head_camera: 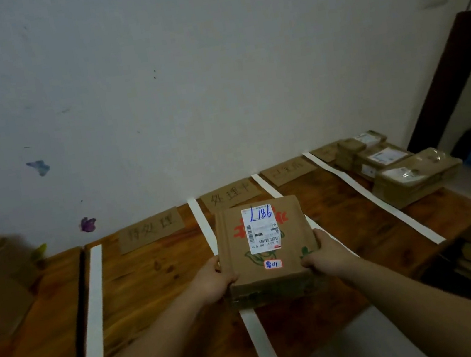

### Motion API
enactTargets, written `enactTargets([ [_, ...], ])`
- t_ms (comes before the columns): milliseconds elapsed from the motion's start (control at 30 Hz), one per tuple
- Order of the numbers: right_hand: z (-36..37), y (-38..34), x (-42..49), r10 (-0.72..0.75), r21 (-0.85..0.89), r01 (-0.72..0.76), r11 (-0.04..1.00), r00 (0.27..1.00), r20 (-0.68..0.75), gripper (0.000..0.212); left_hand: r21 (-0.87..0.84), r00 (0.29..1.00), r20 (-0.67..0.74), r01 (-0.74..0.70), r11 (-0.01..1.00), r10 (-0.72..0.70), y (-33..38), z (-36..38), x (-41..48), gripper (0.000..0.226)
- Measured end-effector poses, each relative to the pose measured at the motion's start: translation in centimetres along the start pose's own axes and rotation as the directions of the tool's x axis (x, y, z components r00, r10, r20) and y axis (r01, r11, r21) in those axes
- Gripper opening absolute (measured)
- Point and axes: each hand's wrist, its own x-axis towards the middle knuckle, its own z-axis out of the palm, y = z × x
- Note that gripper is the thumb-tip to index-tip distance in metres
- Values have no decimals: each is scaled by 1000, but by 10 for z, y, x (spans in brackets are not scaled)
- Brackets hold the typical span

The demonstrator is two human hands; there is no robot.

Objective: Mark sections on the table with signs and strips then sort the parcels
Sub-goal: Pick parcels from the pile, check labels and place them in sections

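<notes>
On the desk [157, 280], the left cardboard sign [150, 229] reads 待处理 in dark handwriting, and the middle sign [230, 194] reads 处理中. The third sign [287, 171] also carries handwritten characters, too faint to read surely. On top of the held parcel [234, 255], a white shipping label [263, 235] bears large blue handwriting that reads L186 from this side, above a barcode and small blurred print. A small red-edged sticker [272, 264] near the parcel's front edge has two blue handwritten characters, unclear. Labels on the stacked parcels [385, 156] at right are too small to read
</notes>
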Motion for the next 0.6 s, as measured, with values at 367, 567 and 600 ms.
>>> enactTargets([
  [367,-10,16,110,-75,-122,85,989,994,82,46,136,997,49,48,990,-55,-5,26,78,66],
  [567,-20,31,168,-149,-125,184,975,957,248,45,14,989,-147,34,999,-32,-4,62,106,87],
  [600,-23,34,177,-159,-129,199,971,950,270,46,10,981,-192,29,1000,-27,-4,67,111,83],
])
